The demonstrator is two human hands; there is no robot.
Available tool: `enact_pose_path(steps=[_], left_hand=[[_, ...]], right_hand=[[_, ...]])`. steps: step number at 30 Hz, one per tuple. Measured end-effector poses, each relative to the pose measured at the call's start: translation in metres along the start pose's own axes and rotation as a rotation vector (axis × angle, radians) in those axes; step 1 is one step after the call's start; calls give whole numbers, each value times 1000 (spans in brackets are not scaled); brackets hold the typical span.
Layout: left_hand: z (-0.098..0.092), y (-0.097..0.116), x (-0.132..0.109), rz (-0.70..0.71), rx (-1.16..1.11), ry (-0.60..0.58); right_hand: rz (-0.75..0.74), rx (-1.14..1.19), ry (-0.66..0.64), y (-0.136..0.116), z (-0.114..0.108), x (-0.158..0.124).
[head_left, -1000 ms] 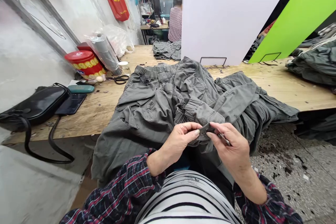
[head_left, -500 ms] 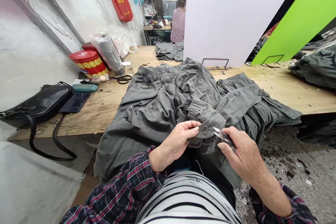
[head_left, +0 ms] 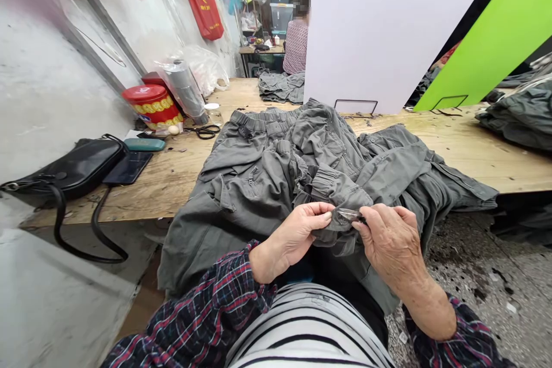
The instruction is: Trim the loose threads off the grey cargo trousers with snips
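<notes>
Grey cargo trousers (head_left: 276, 172) lie bunched on the wooden table (head_left: 172, 178) and hang over its front edge into my lap. My left hand (head_left: 297, 233) pinches a small flap of the grey cloth near a cuff. My right hand (head_left: 388, 238) is closed round small metal thread snips (head_left: 348, 215), whose blades rest against that same flap, right beside my left thumb. Both wrists are in plaid sleeves.
A black shoulder bag (head_left: 69, 169), a dark phone (head_left: 129, 167), a teal case (head_left: 144, 144), a red tin (head_left: 152, 104), black scissors (head_left: 206, 131) sit at left. White board (head_left: 388, 23) and green board (head_left: 487, 34) stand behind. More grey garments (head_left: 517, 118) lie right. A person (head_left: 296, 40) sits far back.
My right hand drew the snips a little away from the flap, then brought them back onto it beside my left thumb. The left hand kept its pinch on the cloth.
</notes>
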State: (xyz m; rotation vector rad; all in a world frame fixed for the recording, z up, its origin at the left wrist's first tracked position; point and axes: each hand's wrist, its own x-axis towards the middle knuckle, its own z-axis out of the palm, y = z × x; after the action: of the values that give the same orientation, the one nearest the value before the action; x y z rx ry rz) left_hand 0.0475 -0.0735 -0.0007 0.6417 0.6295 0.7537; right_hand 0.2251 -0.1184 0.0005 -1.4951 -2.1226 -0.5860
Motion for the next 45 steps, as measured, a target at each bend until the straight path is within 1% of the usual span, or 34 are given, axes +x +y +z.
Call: enact_pose_path(steps=[4,7,11,13,15,16,18,19,21,22,23,25,26,27,28,30,32,33,34,36,37,38,39,42,43,44,45], left_hand=[[-1,0,1,-1,-5,0],[-3,0,2,4,-15,3],[-5,-1,3,33,-6,-24],[-3,-4,3,50,11,-25],[0,-10,2,79,62,3],[1,-15,1,100,112,21],[4,-26,1,156,270,41],[4,-33,1,190,363,28],[0,-43,2,252,529,-29],[-4,-46,3,292,581,-31],[-9,-47,5,340,609,2],[-21,-42,10,424,608,140],[-26,-37,13,451,601,213],[-30,-30,15,463,608,259],[-32,-24,17,451,633,263],[-34,-10,18,376,682,186],[-33,0,15,310,620,88],[-32,5,11,293,534,58],[-33,9,7,292,426,53],[-39,16,-3,328,222,111],[-44,20,-7,352,142,153],[-51,24,-11,371,78,194],[-58,27,-14,386,31,232],[-81,35,-18,392,-67,293],[-88,37,-19,387,-96,302],[-93,38,-18,382,-122,309],[-97,38,-18,381,-143,319]], right_hand=[[-1,27,11,2,0,1],[-29,18,22,2,-1,-1],[-52,-24,-7,4,-3,-2],[-37,15,-8,6,-4,-4],[20,127,9,8,-4,-7],[73,207,12,8,-2,-10],[209,355,0,5,4,-16],[274,394,-3,3,9,-19],[362,408,3,-1,21,-27],[386,399,9,-3,27,-31],[403,393,14,-4,33,-35],[423,421,23,-7,41,-42],[423,445,32,-9,43,-45],[402,465,54,-13,45,-47],[352,488,70,-18,45,-48],[192,532,85,-30,44,-49],[30,573,75,-41,39,-48],[-28,594,59,-44,36,-48],[-72,616,42,-46,33,-48],[-133,668,17,-45,28,-49],[-128,690,15,-42,26,-50],[-80,698,30,-38,26,-51],[8,690,50,-33,28,-52],[348,619,55,-16,42,-52],[409,606,31,-11,48,-51],[430,603,0,-6,54,-50],[419,594,-37,-1,60,-50]])
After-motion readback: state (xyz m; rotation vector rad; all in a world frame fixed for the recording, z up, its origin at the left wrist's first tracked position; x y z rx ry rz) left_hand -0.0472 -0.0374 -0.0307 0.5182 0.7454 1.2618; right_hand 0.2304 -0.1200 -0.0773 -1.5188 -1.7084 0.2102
